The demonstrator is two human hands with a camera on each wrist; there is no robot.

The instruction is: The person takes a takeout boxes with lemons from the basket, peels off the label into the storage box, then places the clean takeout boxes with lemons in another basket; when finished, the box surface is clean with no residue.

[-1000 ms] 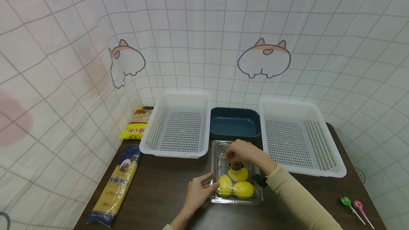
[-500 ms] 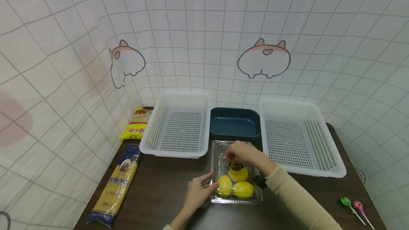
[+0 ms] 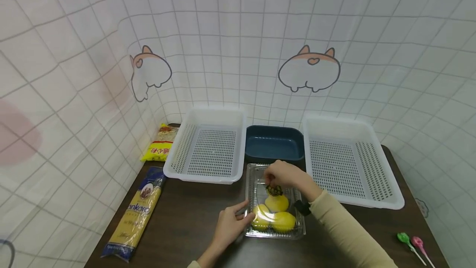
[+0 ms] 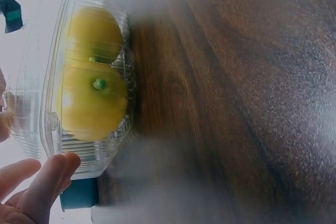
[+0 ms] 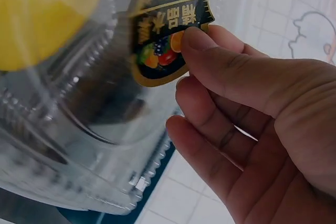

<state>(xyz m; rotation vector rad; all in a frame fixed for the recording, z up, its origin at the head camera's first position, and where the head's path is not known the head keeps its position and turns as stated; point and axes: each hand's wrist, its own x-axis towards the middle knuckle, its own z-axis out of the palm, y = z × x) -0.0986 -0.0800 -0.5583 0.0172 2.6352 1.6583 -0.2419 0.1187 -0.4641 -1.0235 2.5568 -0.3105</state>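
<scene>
A clear plastic clamshell box (image 3: 254, 181) with yellow lemons (image 3: 283, 221) inside lies on the dark table, its lid down. On the lid is an oval black-and-gold fruit sticker (image 5: 163, 35). The right hand (image 3: 284, 175) pinches one edge of this sticker between thumb and finger; in the right wrist view that edge is bent up off the lid. At the box's left side rests the left hand (image 3: 231, 223), fingers extended and spread against the rim. The left wrist view shows its fingertips (image 4: 68, 163) right at the box's edge.
Two white perforated baskets (image 3: 241, 164) (image 3: 396, 197) flank a dark blue dish (image 3: 274, 161) behind the box. To the left lie a pasta packet (image 3: 135, 218) and a yellow food bag (image 3: 158, 146). Green and pink lollipops (image 3: 403, 238) (image 3: 418, 242) lie at the right edge.
The right hand has drawn slightly up, and the sticker's pinched edge has curled further from the lid. The left hand stays in place. The head view has shifted a little.
</scene>
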